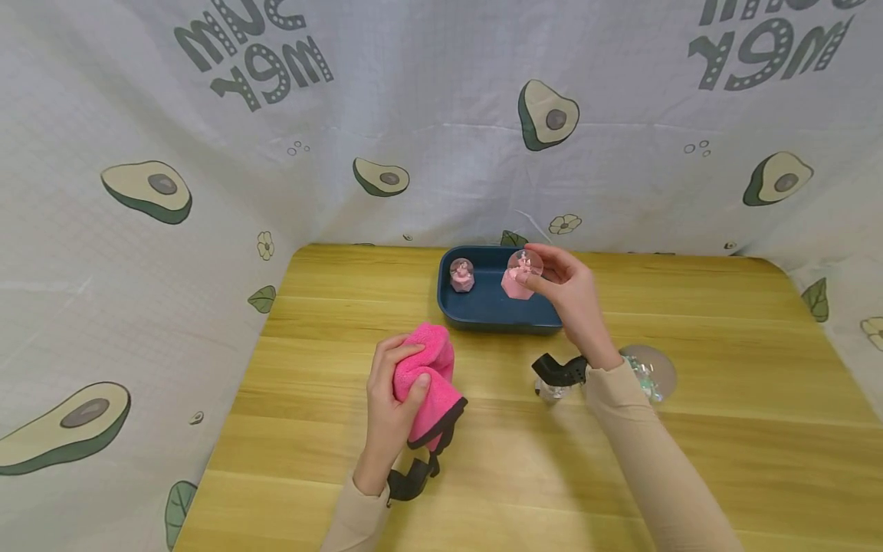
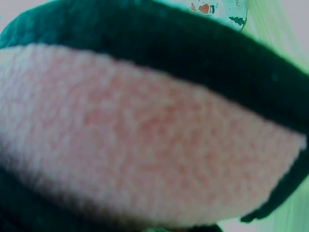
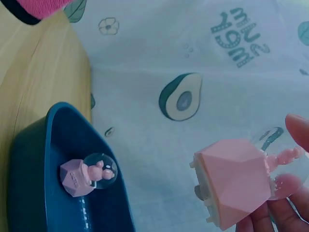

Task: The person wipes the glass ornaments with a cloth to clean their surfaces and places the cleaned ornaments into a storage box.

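Note:
My right hand (image 1: 566, 287) holds a pink snow globe (image 1: 519, 284) above the right part of a blue tray (image 1: 476, 314), fingers and thumb around its clear dome. The right wrist view shows the globe's faceted pink base (image 3: 234, 181) tipped sideways, with a pink figure inside the dome. A smaller pink snow globe (image 1: 461, 276) stands in the left end of the tray. In front of the tray, my left hand (image 1: 389, 391) grips a bunched bright pink cloth (image 1: 431, 368) with black edging. That cloth fills most of the left wrist view.
On the table (image 1: 303, 429), a small clear item (image 1: 552, 391) shows partly under the right wrist camera (image 1: 562, 369). A round greyish piece (image 1: 662, 372) with shiny iridescent bits lies partly behind the right sleeve. A curtain (image 1: 441, 153) printed with avocados hangs behind the table.

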### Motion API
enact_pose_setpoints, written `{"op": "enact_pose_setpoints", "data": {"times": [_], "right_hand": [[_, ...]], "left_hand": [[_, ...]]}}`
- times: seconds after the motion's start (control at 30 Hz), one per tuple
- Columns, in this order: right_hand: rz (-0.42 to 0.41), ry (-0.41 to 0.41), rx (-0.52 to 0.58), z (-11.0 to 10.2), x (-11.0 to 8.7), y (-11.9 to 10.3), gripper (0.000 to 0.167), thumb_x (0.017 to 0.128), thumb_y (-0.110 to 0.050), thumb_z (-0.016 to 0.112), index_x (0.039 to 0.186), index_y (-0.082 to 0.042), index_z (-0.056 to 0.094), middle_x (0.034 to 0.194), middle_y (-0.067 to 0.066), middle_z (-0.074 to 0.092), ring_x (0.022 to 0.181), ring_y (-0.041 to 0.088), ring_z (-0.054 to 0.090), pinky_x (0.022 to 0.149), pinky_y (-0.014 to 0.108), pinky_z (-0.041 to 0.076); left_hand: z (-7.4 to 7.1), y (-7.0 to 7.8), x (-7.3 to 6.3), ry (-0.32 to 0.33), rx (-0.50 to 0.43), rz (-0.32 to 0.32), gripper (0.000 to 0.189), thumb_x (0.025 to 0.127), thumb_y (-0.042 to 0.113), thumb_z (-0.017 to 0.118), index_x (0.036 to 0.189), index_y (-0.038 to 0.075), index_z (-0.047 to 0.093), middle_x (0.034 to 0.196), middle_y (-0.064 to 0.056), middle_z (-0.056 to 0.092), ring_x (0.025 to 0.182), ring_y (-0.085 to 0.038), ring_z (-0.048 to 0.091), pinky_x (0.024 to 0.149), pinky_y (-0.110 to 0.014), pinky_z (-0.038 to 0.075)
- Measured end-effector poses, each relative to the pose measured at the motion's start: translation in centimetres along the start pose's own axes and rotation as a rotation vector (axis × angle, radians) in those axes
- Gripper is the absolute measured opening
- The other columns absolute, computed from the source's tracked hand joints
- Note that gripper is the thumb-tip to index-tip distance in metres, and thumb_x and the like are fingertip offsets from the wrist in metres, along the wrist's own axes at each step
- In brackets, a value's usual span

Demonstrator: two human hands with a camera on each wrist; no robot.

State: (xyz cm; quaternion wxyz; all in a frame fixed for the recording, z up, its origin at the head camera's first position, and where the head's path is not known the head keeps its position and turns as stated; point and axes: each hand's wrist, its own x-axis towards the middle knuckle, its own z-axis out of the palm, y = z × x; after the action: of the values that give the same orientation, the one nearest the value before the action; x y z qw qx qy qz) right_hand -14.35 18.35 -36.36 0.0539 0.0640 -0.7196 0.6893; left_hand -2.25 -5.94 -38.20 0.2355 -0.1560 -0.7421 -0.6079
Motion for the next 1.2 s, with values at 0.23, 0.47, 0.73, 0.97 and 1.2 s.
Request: {"op": "enact_pose_setpoints", "data": {"times": [0.23,0.47,0.73,0.97,1.2], "right_hand": [[0.083,-0.055,-0.029,0.2,3.0,1.2,0.050,0.087,-0.010,0.069,0.134,-0.002,0.053,0.130,0.012,0.053,0.113,0.021,0.050,0.096,0.027,0.042],[0.116,-0.099,-0.077,0.4,5.4,3.3,0.052,0.088,-0.007,0.067,0.136,0.003,0.049,0.133,0.018,0.050,0.115,0.023,0.048,0.101,0.037,0.039],[0.197,-0.103,-0.154,0.9,6.8,5.5,0.050,0.089,-0.008,0.066,0.135,0.002,0.050,0.131,0.019,0.051,0.108,0.022,0.049,0.100,0.038,0.039],[0.255,-0.101,-0.211,1.3,7.7,6.5,0.051,0.087,-0.007,0.069,0.134,0.003,0.051,0.129,0.022,0.052,0.114,0.031,0.049,0.104,0.043,0.036],[0.314,-0.092,-0.302,1.8,8.2,7.3,0.049,0.086,-0.007,0.069,0.132,0.002,0.052,0.126,0.020,0.054,0.115,0.032,0.050,0.104,0.042,0.037]], "left_hand": [[-0.1,0.4,0.0,-0.005,0.013,-0.005,0.030,0.078,-0.001,0.061,0.107,-0.008,0.056,0.113,-0.028,0.052,0.105,-0.037,0.053,0.083,-0.035,0.052],[0.0,-0.1,-0.2,-0.011,0.034,-0.024,0.030,0.078,-0.001,0.062,0.107,-0.008,0.056,0.113,-0.028,0.052,0.105,-0.040,0.052,0.083,-0.037,0.053],[0.0,0.0,-0.3,-0.016,0.037,-0.040,0.030,0.078,-0.003,0.062,0.107,-0.007,0.057,0.113,-0.027,0.052,0.105,-0.039,0.053,0.083,-0.038,0.053],[0.0,-0.2,-0.4,-0.022,0.040,-0.053,0.030,0.078,-0.001,0.062,0.108,-0.007,0.056,0.114,-0.027,0.052,0.105,-0.039,0.053,0.081,-0.039,0.053],[0.2,-1.2,-0.7,-0.030,0.026,-0.059,0.031,0.080,0.002,0.063,0.110,-0.003,0.058,0.116,-0.022,0.053,0.108,-0.036,0.052,0.083,-0.039,0.053]]}}
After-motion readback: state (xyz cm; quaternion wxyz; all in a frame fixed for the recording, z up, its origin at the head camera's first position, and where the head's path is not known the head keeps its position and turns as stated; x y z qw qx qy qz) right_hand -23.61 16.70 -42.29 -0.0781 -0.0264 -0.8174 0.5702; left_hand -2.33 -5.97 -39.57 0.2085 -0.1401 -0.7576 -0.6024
